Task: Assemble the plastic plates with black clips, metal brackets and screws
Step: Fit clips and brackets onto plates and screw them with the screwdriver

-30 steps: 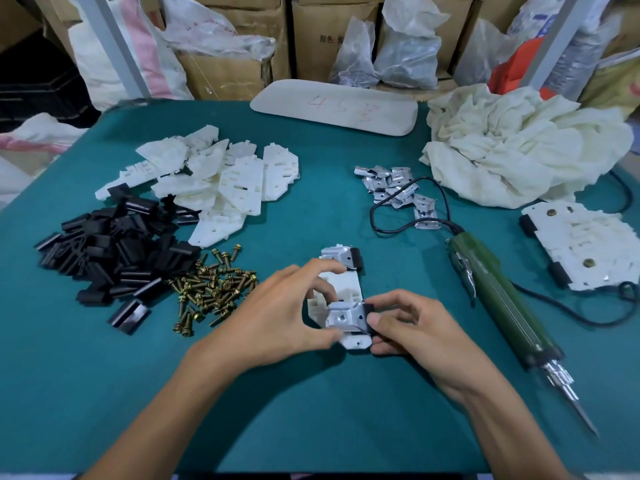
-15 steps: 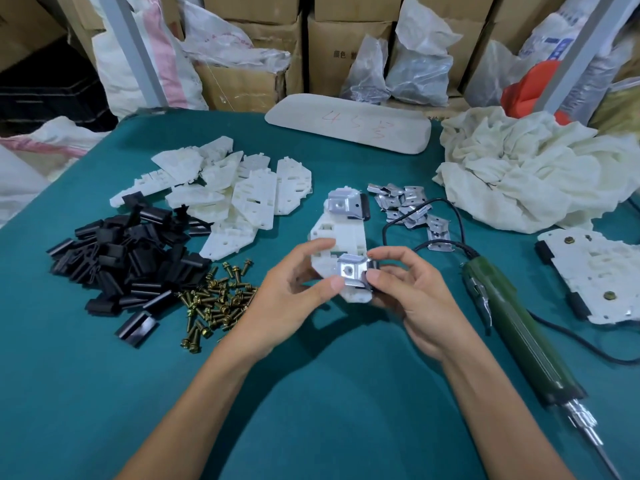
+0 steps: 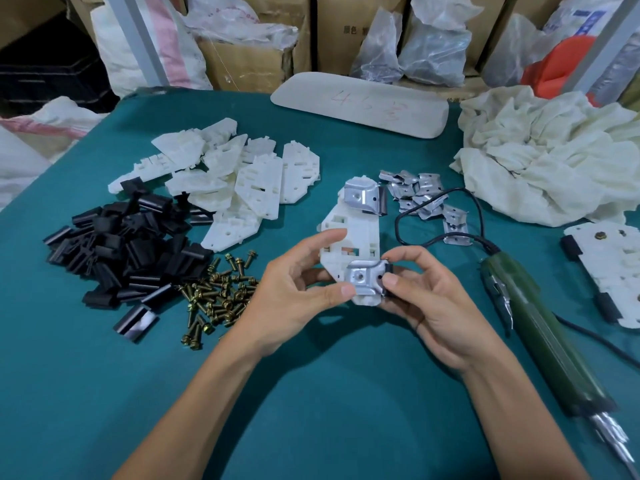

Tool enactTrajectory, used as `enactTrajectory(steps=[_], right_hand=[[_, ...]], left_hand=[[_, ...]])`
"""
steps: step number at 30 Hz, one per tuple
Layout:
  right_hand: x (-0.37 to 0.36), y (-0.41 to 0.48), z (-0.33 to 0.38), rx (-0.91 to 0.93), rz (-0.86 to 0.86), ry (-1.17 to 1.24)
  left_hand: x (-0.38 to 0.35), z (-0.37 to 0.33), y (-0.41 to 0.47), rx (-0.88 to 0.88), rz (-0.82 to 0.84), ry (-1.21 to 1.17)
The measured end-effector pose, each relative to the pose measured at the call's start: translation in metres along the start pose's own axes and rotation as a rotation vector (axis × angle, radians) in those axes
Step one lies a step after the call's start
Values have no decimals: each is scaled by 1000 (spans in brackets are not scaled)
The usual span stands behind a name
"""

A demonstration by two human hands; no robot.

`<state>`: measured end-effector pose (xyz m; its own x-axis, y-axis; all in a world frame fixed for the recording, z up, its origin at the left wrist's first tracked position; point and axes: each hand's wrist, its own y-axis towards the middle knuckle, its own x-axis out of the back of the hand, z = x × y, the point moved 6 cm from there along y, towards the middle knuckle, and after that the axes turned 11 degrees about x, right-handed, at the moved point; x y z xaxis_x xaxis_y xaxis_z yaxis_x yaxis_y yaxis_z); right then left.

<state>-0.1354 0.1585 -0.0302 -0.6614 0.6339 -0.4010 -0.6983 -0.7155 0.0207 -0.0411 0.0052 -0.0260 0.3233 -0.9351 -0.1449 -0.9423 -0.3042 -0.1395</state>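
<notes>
Teal table (image 3: 104,393); both hands (image 3: 294,299) grip bracketed plate (image 3: 353,233)

On my feed, the long pale pad (image 3: 360,109) at the far edge of the counter (image 3: 311,393) bears red handwriting: "4 6", then a character I can't make out. The cardboard box (image 3: 332,46) behind it carries small black print beginning 颜色; a plastic bag (image 3: 377,46) covers the rest. Blue print on the white sack (image 3: 571,22) at upper right is too blurred to read.

Screwdriver (image 3: 543,336) tip beyond right edge
</notes>
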Motion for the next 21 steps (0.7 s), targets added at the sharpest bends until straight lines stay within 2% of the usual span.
enactTrajectory(steps=[8, 15, 21], right_hand=[[-3, -2, -2, 5, -53, -46], [-6, -1, 3, 84, 38, -158], [-6, -3, 5, 153, -2, -200]], left_hand=[[-5, 5, -2, 46, 93, -67], [7, 9, 1, 143, 103, -334], [5, 12, 1, 166, 78, -388]])
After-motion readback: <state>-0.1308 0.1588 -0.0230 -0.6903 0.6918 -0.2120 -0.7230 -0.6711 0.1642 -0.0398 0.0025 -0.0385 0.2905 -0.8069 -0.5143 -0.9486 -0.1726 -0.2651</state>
